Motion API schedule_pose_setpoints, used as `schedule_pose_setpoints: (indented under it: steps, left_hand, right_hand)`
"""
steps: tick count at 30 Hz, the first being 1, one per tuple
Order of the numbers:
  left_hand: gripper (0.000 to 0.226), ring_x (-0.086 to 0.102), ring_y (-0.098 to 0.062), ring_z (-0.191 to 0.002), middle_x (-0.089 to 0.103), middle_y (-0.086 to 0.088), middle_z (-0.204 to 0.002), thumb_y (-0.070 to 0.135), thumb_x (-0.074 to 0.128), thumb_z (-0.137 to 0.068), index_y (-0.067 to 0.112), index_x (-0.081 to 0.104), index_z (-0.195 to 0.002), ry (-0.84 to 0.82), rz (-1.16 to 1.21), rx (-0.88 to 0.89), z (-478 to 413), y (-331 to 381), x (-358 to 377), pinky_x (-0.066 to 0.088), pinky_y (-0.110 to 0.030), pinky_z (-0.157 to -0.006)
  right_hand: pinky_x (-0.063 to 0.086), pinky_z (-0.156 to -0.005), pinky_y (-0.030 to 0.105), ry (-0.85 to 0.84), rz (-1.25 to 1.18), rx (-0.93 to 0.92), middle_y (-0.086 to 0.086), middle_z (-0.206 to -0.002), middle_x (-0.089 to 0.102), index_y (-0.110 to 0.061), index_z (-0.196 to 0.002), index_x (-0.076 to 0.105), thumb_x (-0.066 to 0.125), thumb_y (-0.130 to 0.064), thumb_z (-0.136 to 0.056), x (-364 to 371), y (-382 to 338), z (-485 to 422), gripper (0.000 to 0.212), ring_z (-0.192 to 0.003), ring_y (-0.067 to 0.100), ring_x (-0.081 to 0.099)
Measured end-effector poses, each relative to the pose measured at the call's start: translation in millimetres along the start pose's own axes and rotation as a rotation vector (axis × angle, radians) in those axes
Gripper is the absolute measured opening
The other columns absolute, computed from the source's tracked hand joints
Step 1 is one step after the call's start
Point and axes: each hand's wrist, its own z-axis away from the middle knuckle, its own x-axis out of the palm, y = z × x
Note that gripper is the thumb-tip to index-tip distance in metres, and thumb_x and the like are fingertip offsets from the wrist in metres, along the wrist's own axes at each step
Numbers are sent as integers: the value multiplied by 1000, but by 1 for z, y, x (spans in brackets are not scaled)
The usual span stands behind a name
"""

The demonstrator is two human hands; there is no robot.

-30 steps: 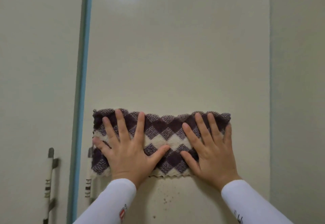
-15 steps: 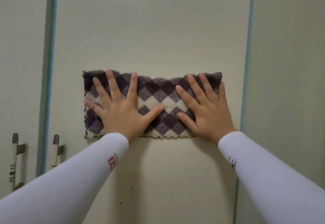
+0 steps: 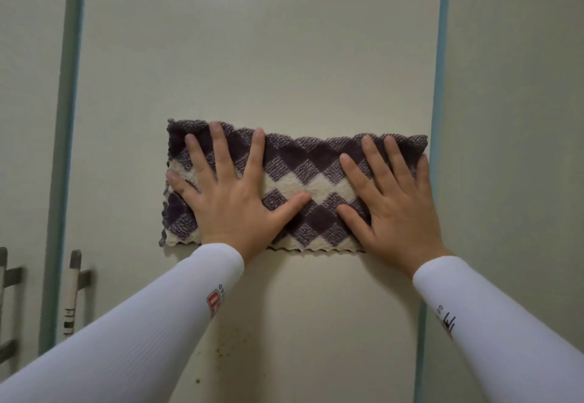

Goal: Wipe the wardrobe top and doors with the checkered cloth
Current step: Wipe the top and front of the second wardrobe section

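The left hand (image 3: 234,200) and right hand (image 3: 398,209) are pressing the cloth (image 3: 303,178) on the door (image 3: 259,54).
All the fingers (image 3: 218,146) are lying straight and spread, gripping nothing. The cloth is sitting flat mid-door, its right end by the door's edge. Pushing evenly with both palms should be stopping it bunching, and the brown specks (image 3: 218,351) lower down are needing a wipe.

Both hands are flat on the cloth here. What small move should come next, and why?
Probably slide the checkered cloth down the door, with left hand and right hand pressing flat: the brown specks below it look unwiped.
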Motion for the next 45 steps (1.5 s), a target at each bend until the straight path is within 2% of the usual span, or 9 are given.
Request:
schedule_pose_setpoints:
  steps: [5, 8, 15, 24, 31, 34, 37, 40, 45]
  left_hand:
    - [97, -6, -41, -140, -1, -15, -156, 89, 19, -64, 37, 8, -146, -38, 6, 60, 45, 1, 11, -5, -71, -100]
    - [97, -3, -41, -139, 0, -12, -155, 89, 18, -65, 37, 10, -146, -78, -1, 74, 78, 1, 16, -2, -72, -99]
    - [97, -13, -38, -141, -25, -2, -153, 89, 25, -64, 42, 2, -145, -99, -5, 77, 125, -12, 26, -11, -65, -103]
    - [91, -16, -34, -141, -23, -2, -154, 87, 20, -68, 42, 1, -145, -125, -25, 115, 134, -28, 26, -9, -65, -103]
    - [92, -13, -32, -142, -19, 1, -155, 89, 21, -67, 44, 1, -144, -99, -31, 30, 145, -97, 18, -1, -68, -101]
    - [93, -11, -33, -142, -17, 1, -156, 89, 21, -67, 43, 0, -145, -93, -45, 74, 145, -129, 15, 0, -67, -102]
    - [94, -8, -31, -143, -15, 2, -156, 89, 24, -66, 42, 2, -145, -67, -42, 113, 142, -146, 13, 16, -60, -103]
    - [95, 3, -34, -142, -17, 5, -156, 89, 23, -66, 41, 4, -145, -80, -8, 79, 140, -151, 8, 40, -51, -82]
    - [94, 7, -38, -140, -22, 5, -154, 88, 23, -68, 40, 1, -146, -100, -15, 71, 142, -150, 7, 39, -51, -80]
  right_hand:
    - [10, -111, 59, -3, -26, 58, 4, -154, 20, -29, -146, 23, 25, -56, -94, 6, -13, 63, 59, -142, 29, 15]
    - [15, -109, 62, -20, -28, 74, 2, -158, 8, -29, -146, 21, 28, -55, -94, 9, -23, 103, 59, -144, 30, 10]
    - [7, -110, 60, -62, 9, 73, 2, -159, -2, -28, -149, 13, 27, -53, -94, 13, -45, 154, 63, -145, 27, 1]
    - [3, -108, 61, -61, 37, 46, 4, -159, -2, -27, -150, 13, 24, -52, -95, 15, -56, 154, 61, -145, 28, 1]
    - [5, -110, 60, -18, 2, -97, 6, -158, 6, -27, -148, 21, 31, -51, -92, 25, -110, 126, 61, -145, 29, 8]
    - [5, -111, 60, -8, -19, -134, 6, -158, 8, -27, -147, 24, 31, -51, -92, 31, -135, 117, 60, -144, 29, 9]
    - [4, -111, 59, -13, -10, -169, 6, -158, 9, -27, -147, 23, 33, -51, -91, 33, -147, 108, 62, -144, 29, 8]
    - [0, -112, 59, -22, -26, -170, 5, -158, 7, -27, -148, 21, 33, -52, -92, 32, -155, 106, 63, -145, 28, 6]
    - [-1, -112, 58, -32, -29, -156, 3, -159, 1, -27, -148, 19, 31, -52, -93, 34, -156, 109, 62, -145, 26, 3]
